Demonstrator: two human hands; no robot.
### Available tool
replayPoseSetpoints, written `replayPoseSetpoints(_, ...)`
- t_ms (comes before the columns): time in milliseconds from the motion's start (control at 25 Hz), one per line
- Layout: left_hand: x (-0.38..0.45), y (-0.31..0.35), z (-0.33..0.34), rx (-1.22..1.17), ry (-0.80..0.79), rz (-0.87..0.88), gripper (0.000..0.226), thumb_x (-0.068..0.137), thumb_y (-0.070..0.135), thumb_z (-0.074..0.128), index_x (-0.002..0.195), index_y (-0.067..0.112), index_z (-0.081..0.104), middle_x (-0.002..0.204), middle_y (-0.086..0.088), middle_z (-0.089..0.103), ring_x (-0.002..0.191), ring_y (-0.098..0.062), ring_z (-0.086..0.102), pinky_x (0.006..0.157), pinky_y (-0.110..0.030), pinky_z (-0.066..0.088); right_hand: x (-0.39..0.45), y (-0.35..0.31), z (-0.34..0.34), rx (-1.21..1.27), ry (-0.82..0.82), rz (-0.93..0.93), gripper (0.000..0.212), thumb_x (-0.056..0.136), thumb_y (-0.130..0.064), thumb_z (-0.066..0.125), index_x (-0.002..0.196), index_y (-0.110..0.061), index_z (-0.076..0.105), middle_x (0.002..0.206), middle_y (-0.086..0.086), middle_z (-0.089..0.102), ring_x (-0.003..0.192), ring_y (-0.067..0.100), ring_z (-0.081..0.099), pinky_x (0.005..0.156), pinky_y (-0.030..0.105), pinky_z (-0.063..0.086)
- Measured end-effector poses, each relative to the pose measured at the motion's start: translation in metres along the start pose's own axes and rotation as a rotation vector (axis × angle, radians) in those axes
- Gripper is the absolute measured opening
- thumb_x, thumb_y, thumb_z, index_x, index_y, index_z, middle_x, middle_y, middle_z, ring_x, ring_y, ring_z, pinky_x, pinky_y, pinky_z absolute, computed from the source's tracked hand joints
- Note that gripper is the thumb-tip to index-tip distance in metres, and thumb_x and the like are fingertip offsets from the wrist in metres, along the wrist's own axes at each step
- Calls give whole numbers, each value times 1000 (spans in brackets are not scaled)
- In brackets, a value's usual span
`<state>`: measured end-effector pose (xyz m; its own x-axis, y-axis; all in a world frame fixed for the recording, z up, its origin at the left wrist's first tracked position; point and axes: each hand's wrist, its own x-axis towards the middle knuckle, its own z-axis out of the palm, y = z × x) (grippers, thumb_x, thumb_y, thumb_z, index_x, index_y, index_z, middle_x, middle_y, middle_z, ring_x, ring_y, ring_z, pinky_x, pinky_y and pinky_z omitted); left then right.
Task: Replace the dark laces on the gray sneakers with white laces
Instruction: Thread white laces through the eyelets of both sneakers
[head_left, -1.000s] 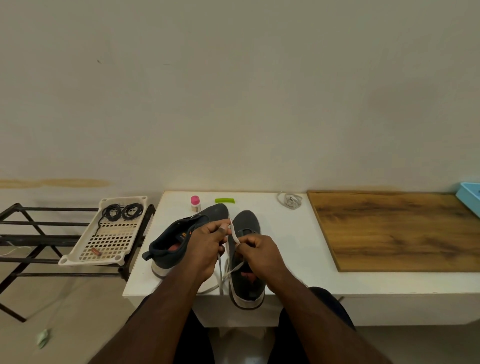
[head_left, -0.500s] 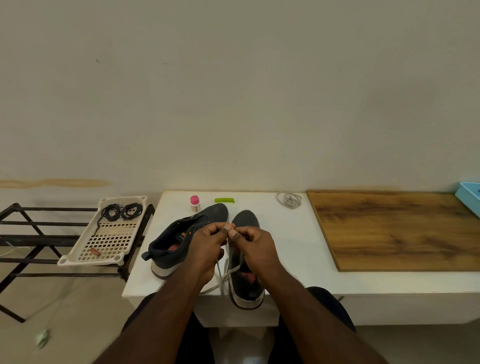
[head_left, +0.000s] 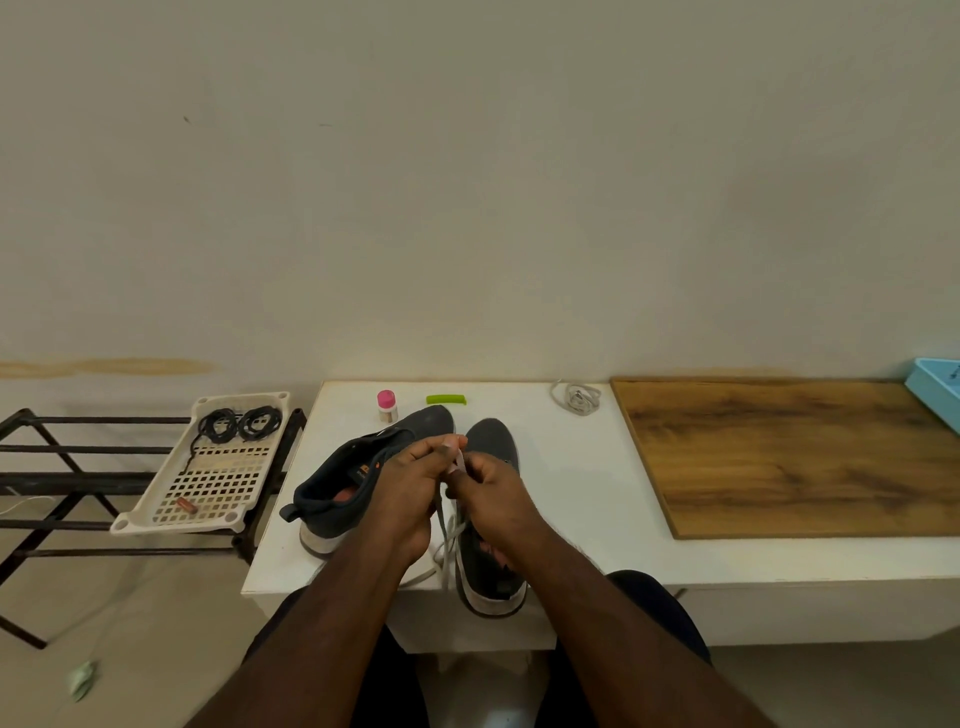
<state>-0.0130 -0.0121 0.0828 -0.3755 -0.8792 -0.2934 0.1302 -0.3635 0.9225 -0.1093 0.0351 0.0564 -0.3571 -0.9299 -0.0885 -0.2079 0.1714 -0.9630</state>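
Partly hidden behind both hands, the right sneaker (head_left: 488, 566) stands on the white table (head_left: 561, 499) with its heel at the near edge; its tongue and eyelets cannot be made out. The left hand (head_left: 410, 493) and the right hand (head_left: 493, 493) meet above it, fingers curled, each pinching the white lace (head_left: 459, 460) where a short pale piece shows between the fingertips. More of that lace hangs down between the wrists and loops onto the table, though where it enters the shoe is covered. The left sneaker (head_left: 358, 478) lies just beside, tilted toward the left, its front half behind the left hand.

At the far edge of the table stand a small pink-capped bottle (head_left: 387, 406), a green strip (head_left: 445, 399) and a second coiled white lace (head_left: 577, 399). A wooden board (head_left: 789, 457) covers the right part of the table, and a blue tray (head_left: 935, 387) is cut off by the frame's right side. To the left, a cream plastic basket (head_left: 208, 493) rests on a black metal rack (head_left: 57, 483) and holds two coiled dark laces (head_left: 239, 423). A plain off-white wall (head_left: 467, 182) fills the upper view.
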Motion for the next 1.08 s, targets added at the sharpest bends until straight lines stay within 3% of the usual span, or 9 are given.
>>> replayPoseSetpoints(160,1,11,1,-50,-10,38,19,98,15,56,109,11,72,103,-6,74,100,-18,69,65,-22,55,1,-10,8,73,45,-37,28,103,-33,49,98,-17,71,90,5,72,89,23,68,85,40,59)
replayPoseSetpoints(400,0,13,-3,-126,-16,-13,18,96,21,60,104,16,76,104,-9,75,106,-26,67,84,-38,52,-3,-16,4,268,132,-75,16,99,-25,59,98,-24,75,90,-1,76,88,19,72,85,35,60)
replayPoseSetpoints(600,-1,13,-3,-131,-31,-17,19,96,21,61,106,14,75,107,-8,75,108,-26,67,87,-39,53,-3,-17,5,199,173,-89,21,99,-23,59,88,-19,76,77,3,73,76,21,69,74,32,59)
replayPoseSetpoints(800,-3,12,-1,-116,-10,-5,18,97,20,59,107,14,73,106,-4,75,107,-21,67,85,-35,52,-4,-21,4,131,147,-81,26,99,-22,57,79,-30,73,77,2,72,77,21,68,72,32,58)
replayPoseSetpoints(920,0,11,-3,-116,0,-23,19,99,19,56,110,12,70,109,-7,74,105,-23,68,81,-37,55,-5,-23,2,233,24,13,23,101,-22,53,92,-23,74,83,0,74,83,19,70,75,30,59)
replayPoseSetpoints(1000,3,10,-3,-106,10,-17,21,100,19,54,110,11,70,109,-10,72,103,-25,68,79,-39,55,-6,-23,3,313,-54,93,28,104,-27,49,92,-12,70,74,-1,70,71,13,68,70,23,56)
replayPoseSetpoints(1080,7,16,-3,-225,42,5,20,101,19,51,105,10,68,99,-8,73,95,-22,69,80,-38,55,-6,-20,4,237,-68,85,39,105,-33,46,89,-2,64,64,0,55,58,11,54,62,24,50)
